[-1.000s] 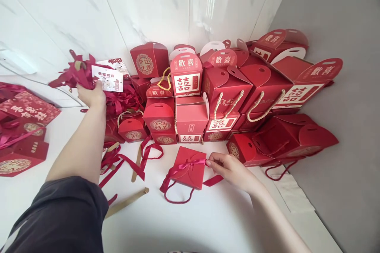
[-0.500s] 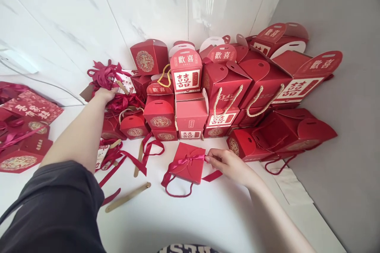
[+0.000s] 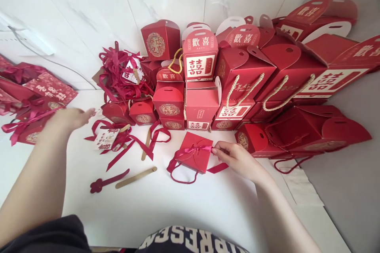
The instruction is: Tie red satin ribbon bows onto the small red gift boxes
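A small flat red gift box [image 3: 194, 156] with a dark cord handle lies on the white floor in front of me. A pink-red ribbon bow [image 3: 194, 150] crosses its top. My right hand [image 3: 234, 160] pinches the ribbon's end at the box's right edge. My left hand [image 3: 69, 118] hovers low at the left, fingers stretched out and holding nothing, close to loose red ribbons and a printed tag [image 3: 105, 139]. A heap of red ribbons and tags [image 3: 118, 73] rests against the wall above small boxes.
Stacked red gift boxes with rope handles [image 3: 237, 83] fill the corner against the tiled wall. More red boxes and ribbons [image 3: 32, 102] lie at the far left. Gold strips [image 3: 136, 176] and a red strip [image 3: 108, 181] lie on the floor. A grey wall [image 3: 350, 166] stands at the right.
My left hand let go of the ribbon bundle at the wall heap and drew back down to the left, now empty. My right hand stays on the ribbon. The view shifted left.
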### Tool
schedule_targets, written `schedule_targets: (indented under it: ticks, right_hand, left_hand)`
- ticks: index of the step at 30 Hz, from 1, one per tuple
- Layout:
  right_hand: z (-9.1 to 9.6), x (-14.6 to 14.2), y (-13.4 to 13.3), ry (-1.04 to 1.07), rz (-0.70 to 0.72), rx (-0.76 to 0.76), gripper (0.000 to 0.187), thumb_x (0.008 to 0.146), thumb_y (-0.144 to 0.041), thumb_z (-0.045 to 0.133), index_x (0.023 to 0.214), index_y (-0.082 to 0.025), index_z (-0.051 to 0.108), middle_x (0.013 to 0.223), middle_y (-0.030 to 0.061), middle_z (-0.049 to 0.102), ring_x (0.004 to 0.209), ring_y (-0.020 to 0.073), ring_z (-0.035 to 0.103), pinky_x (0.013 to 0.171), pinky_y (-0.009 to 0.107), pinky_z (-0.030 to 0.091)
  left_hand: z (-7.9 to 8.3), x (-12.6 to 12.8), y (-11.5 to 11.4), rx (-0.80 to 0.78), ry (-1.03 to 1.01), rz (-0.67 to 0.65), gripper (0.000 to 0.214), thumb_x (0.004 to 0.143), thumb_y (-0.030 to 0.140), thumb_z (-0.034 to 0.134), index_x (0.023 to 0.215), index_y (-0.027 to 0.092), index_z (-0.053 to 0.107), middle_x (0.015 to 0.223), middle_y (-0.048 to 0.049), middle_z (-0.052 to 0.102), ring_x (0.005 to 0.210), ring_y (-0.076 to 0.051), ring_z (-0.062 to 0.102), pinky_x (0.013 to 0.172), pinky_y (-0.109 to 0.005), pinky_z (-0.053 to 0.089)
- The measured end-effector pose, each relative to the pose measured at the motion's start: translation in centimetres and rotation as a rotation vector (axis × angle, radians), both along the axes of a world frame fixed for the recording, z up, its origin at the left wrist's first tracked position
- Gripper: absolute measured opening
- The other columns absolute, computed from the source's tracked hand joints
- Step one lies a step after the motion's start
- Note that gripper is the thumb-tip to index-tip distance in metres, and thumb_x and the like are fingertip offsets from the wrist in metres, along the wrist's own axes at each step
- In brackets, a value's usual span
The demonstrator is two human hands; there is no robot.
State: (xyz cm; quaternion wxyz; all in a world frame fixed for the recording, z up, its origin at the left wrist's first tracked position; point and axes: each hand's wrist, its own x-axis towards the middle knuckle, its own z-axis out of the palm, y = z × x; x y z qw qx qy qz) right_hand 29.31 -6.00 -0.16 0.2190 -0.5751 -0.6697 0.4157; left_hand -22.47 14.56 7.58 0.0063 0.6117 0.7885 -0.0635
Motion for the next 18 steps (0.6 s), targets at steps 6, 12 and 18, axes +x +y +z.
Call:
schedule_targets:
  ticks: [6,12,18]
  right_hand:
    - [0.0,-0.1,0.0,-0.014,0.001,0.012,0.035,0.097,-0.045,0.042,0.074,-0.021,0.051,0.061,-0.0049,0.044,0.058,0.012,0.039,0.058,0.025,0.029]
    - [0.3,-0.1,0.0,-0.013,0.002,0.01,0.035,0.097,-0.045,0.042,0.073,-0.021,0.052,0.06,-0.0044,0.04,0.056,0.0121,0.036,0.055,0.026,0.028]
    - [0.3,0.0,-0.1,-0.01,0.003,0.008,0.035,0.096,-0.047,0.042,0.074,-0.021,0.052,0.061,-0.0043,0.042,0.057,0.0124,0.037,0.057,0.026,0.03]
  left_hand:
    - [-8.1,1.6,-5.6,-0.189,-0.122,-0.16,0.072,0.096,0.055,0.026,0.149,0.006,0.032,0.153,-0.0186,0.039,0.142,-0.032,0.037,0.113,-0.044,0.032]
    - [-7.1,4.9,-9.9,-0.359,-0.323,-0.384,0.071,0.093,0.064,0.032,0.152,0.025,0.033,0.161,-0.0062,0.026,0.148,-0.029,0.025,0.118,-0.044,0.027]
    - [-5.8,5.8,-14.3,-0.412,-0.257,-0.596,0.123,0.055,0.074,0.073,0.156,0.029,0.02,0.163,-0.0102,0.019,0.149,-0.039,0.019,0.119,-0.052,0.025]
